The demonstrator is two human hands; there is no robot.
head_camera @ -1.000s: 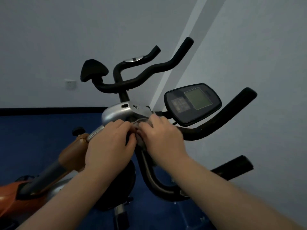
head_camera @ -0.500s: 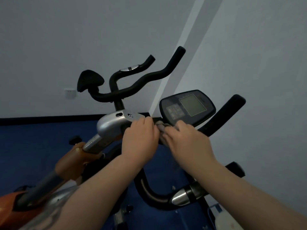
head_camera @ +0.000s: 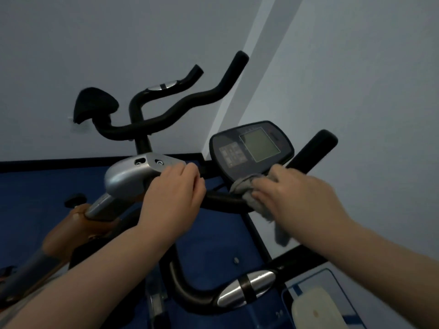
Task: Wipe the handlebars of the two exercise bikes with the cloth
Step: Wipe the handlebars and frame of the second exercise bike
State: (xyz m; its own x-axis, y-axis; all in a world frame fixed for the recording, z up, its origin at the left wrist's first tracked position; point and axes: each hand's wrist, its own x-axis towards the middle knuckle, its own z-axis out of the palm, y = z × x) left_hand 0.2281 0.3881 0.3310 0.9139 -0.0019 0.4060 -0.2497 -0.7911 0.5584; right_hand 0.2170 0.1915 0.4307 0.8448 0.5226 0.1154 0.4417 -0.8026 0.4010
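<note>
1. Grey cloth (head_camera: 251, 193) is bunched in my right grip (head_camera: 297, 198), fingers curled round it and round the near bike's handlebar (head_camera: 223, 200), just below the console (head_camera: 251, 148). A loose tail of cloth hangs beneath the grip.

2. My left grip (head_camera: 175, 193) is curled over the same bar beside the silver stem housing (head_camera: 133, 174), holding only the bar. I judge it is steadying the bike.

3. What the next stroke turns on: the bar's unwiped length runs up and away to the right of the right grip, ending in the black bar end (head_camera: 316, 150). Its long axis slants from the grip toward the wall, so the cloth should slide outward along that line. The right hand is nearer and already on it.

4. Between the two grips a short stretch of bar shows bare.

5. Beyond both grips stands the second bike's handlebar (head_camera: 190, 103), well apart and untouched by either hand. I judge the task is early, with that bike still to do.
</note>
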